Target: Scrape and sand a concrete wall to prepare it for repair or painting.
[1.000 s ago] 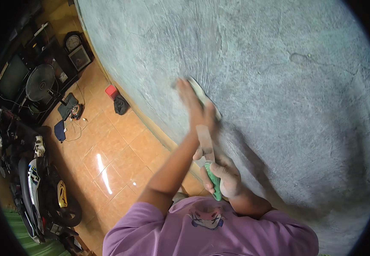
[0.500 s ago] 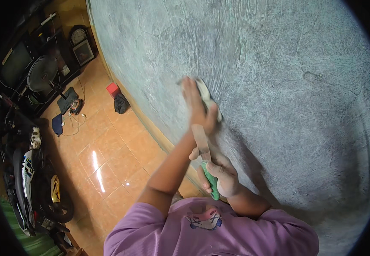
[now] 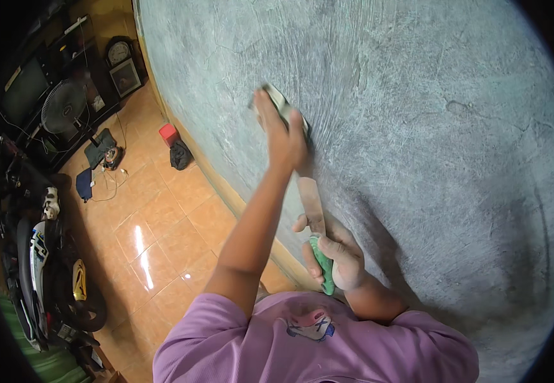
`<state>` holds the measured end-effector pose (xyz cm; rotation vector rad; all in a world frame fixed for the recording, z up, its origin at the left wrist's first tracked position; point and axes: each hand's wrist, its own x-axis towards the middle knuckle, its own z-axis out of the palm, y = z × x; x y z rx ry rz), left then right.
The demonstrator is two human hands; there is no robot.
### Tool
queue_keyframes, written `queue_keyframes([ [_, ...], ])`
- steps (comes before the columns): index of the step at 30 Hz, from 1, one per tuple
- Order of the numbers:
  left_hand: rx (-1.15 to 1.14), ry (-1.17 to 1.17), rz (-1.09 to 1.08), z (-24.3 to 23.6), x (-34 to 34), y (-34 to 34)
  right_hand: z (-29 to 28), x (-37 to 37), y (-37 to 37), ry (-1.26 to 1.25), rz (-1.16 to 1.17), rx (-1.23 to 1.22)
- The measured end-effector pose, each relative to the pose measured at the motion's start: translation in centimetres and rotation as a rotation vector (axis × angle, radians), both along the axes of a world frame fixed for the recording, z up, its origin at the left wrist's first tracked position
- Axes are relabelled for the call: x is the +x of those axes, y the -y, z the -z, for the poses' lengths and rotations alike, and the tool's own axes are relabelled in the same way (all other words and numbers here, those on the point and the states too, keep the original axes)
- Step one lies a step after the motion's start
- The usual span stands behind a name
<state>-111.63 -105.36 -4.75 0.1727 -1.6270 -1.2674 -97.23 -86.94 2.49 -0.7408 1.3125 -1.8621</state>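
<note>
Pale pad (image 3: 278, 97): positioned flat against the grey, streaked wall (image 3: 430, 172), under the left hand (image 3: 283, 140). The left fingers (image 3: 263, 105) are extended over the pad, with the thumb set apart along its right side, and hold it to the surface. Right hand (image 3: 348, 258): closed around the green handle of a scraper (image 3: 323, 265); its flat blade (image 3: 311, 199) points upward, below the left wrist. Tiled floor (image 3: 184, 223) lies left of the wall and carries a red container (image 3: 168, 134), a black bundle (image 3: 180, 155), a fan (image 3: 64, 106) and a motorcycle (image 3: 39, 255).
</note>
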Motion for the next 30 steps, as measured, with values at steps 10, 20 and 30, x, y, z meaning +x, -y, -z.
queue_keyframes([
  [10, -0.165, 0.016, 0.218, 1.3, 4.4, -6.4, 0.0, 0.3, -0.2, -0.040, -0.052, -0.078],
  [20, -0.213, -0.108, 0.061, -11.3, 2.1, -5.2, -3.9, 1.3, -3.0, -0.241, 0.204, -0.186],
  [30, -0.551, -0.207, 0.106, -13.7, 5.3, -12.4, -6.8, 4.6, -11.1, -0.359, 0.331, -0.196],
])
